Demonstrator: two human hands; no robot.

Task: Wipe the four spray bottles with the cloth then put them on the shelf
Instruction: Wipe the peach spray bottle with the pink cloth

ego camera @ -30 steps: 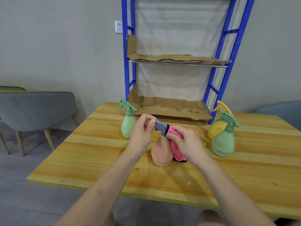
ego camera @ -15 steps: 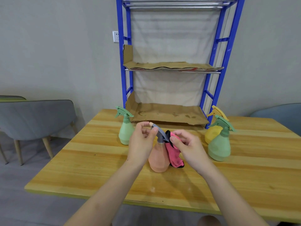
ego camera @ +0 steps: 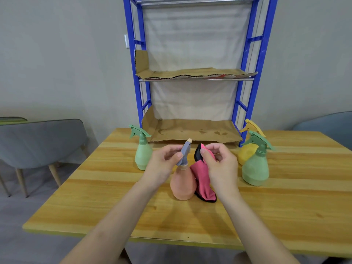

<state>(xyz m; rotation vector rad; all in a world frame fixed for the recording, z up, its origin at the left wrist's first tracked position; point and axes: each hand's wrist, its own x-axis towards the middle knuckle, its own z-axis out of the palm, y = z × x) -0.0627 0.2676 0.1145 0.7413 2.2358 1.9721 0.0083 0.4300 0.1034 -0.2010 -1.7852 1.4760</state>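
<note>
An orange spray bottle [ego camera: 183, 185] with a grey trigger head stands at the table's middle. My left hand [ego camera: 165, 164] pinches that grey head. My right hand [ego camera: 219, 164] holds a pink cloth [ego camera: 202, 182] with a black edge, which hangs beside the bottle's right side down to the table. A slim light green bottle [ego camera: 142, 153] stands to the left. A round green bottle [ego camera: 256, 167] stands to the right, with a yellow bottle [ego camera: 245, 151] just behind it. The blue shelf [ego camera: 253, 73] rises at the table's back; its cardboard-lined lower level [ego camera: 192, 131] holds nothing.
The wooden table [ego camera: 190, 221] reaches to a near edge below my forearms. A grey chair [ego camera: 38, 141] stands off the left side, and a blue-grey chair [ego camera: 327, 121] is at the far right. The shelf's upper cardboard-lined level [ego camera: 190, 73] is bare too.
My right hand has drawn the cloth off the bottle's head and a little to the right. My left hand keeps its pinch on the grey head. The camera has tilted up.
</note>
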